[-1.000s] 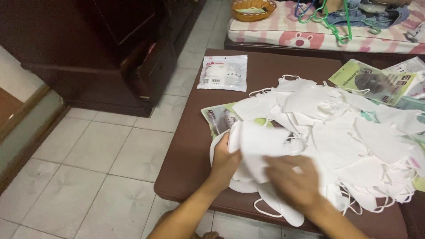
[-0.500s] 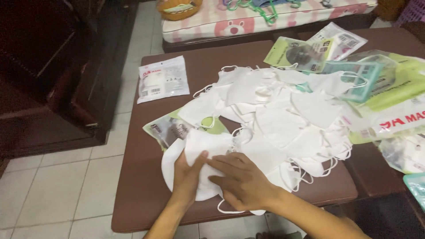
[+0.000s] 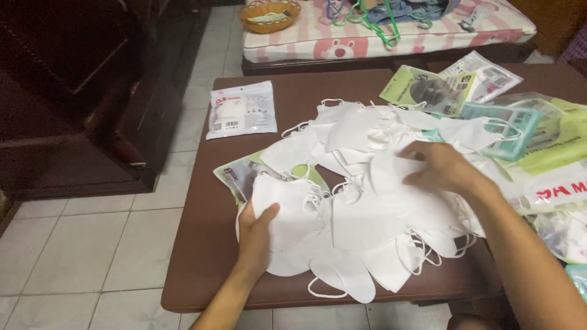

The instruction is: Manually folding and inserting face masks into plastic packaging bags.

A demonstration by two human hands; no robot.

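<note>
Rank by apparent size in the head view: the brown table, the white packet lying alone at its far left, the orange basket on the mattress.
1. brown table
2. white packet
3. orange basket, partly cut off and farther away, so its place after the packet is unsure.

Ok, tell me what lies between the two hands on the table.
In the head view, overlapping white face masks with ear loops fill the stretch between the left hand and the right hand; no bare table shows there.

I'm in a home, a living room: low brown table [image 3: 202,244] on pale floor tiles [image 3: 79,256], dark wooden cabinet [image 3: 73,91] beside me, cushioned bench [image 3: 367,40] with clothes hangers [image 3: 376,18] and a small basket [image 3: 269,13].
</note>
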